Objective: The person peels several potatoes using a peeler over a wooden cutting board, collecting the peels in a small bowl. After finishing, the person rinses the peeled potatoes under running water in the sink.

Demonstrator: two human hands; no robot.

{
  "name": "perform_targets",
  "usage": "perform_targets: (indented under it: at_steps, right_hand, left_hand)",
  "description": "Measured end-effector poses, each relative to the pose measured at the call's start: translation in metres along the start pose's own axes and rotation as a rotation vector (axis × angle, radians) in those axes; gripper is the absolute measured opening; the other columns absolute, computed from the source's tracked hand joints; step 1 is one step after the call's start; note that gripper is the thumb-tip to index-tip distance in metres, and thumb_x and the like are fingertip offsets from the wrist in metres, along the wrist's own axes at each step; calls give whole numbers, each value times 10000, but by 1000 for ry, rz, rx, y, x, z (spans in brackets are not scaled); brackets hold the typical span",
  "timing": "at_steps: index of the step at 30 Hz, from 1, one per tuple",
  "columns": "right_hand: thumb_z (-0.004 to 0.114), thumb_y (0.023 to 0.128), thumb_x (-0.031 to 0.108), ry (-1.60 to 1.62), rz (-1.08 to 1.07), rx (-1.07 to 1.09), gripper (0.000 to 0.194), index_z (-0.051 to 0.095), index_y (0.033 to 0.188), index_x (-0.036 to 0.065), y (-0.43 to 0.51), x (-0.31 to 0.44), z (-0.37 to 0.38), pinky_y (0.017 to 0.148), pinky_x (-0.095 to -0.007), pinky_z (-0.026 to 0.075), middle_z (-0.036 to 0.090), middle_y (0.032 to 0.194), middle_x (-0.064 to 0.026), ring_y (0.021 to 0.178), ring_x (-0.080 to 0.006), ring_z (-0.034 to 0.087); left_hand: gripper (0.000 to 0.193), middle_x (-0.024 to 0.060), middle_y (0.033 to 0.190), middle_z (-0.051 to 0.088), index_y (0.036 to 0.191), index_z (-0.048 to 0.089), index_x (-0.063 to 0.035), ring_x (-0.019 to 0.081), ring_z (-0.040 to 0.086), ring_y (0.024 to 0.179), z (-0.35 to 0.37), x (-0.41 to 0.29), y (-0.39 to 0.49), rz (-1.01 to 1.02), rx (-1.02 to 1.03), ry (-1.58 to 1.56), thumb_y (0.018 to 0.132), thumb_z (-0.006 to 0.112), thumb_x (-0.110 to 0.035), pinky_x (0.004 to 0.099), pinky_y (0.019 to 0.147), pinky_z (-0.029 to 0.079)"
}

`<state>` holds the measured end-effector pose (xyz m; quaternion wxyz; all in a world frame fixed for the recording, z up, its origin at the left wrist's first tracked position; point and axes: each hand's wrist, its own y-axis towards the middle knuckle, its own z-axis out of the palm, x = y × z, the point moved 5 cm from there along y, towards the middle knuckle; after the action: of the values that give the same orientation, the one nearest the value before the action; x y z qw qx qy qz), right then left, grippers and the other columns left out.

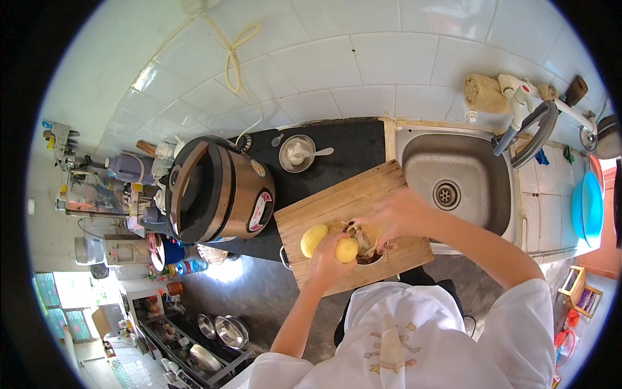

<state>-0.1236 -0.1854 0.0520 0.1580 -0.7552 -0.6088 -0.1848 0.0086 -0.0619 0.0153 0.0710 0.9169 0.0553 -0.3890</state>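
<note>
My left hand (328, 265) is shut on a round, peeled yellow potato (346, 250) over the wooden cutting board (340, 196). A second peeled potato (314, 239) rests on the board against that hand's outer side. Blurred by motion, my right hand (399, 214) reaches down over a heap of peelings (360, 239) on the board's near half. Its fingers touch the heap's edge; whether they grip any of it is hidden. Beneath the peelings shows part of a dark, rounded hollow or bowl (371, 259), mostly covered.
A large rice cooker (221, 189) stands left of the board. Behind the board is a metal bowl (297, 153) with white powder and a spoon (323, 152). A steel sink (457, 155) with a faucet (534, 131) adjoins the right side. The board overhangs the counter's front edge.
</note>
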Motion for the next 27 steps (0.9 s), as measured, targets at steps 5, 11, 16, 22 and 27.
perform_targets:
  at_steps: [5, 11, 16, 22, 27]
  right_hand:
    - [680, 564, 536, -28, -22, -27, 701, 514, 1205, 306, -2, -7, 12, 531, -341, 430, 583, 773, -37, 727, -209, 589]
    - [687, 565, 519, -6, 2, 30, 683, 526, 1195, 314, -9, 3, -16, 528, -325, 424, 575, 770, -28, 703, -203, 579]
    - [678, 577, 524, 94, -108, -62, 669, 526, 1196, 321, -3, 19, -13, 526, -309, 415, 576, 772, -19, 687, -187, 572]
    - [678, 576, 532, 25, -92, -24, 663, 527, 1191, 336, 0, 17, -24, 533, -306, 404, 568, 784, -6, 721, -171, 560]
    - [667, 545, 564, 42, -36, 5, 673, 547, 1166, 333, 5, 4, -10, 548, -297, 400, 547, 736, 9, 728, -169, 544]
  left_hand:
    - [450, 124, 910, 587, 975, 561, -52, 298, 567, 843, 0, -6, -3, 0, 23, -24, 556, 724, -74, 359, 750, 466]
    - [433, 60, 926, 608, 959, 564, -49, 145, 572, 867, 1, 8, -14, -274, 129, -319, 560, 729, -76, 285, 795, 450]
    - [468, 62, 893, 611, 972, 566, -62, 166, 582, 825, 4, 4, -13, -289, 209, -411, 546, 746, -129, 294, 765, 461]
    - [487, 45, 887, 610, 963, 564, -61, 147, 577, 808, 9, 20, -27, -430, 229, -524, 527, 753, -169, 294, 758, 462]
    - [464, 49, 894, 609, 963, 562, -56, 138, 577, 802, 9, 6, -24, -455, 290, -626, 548, 742, -159, 290, 756, 463]
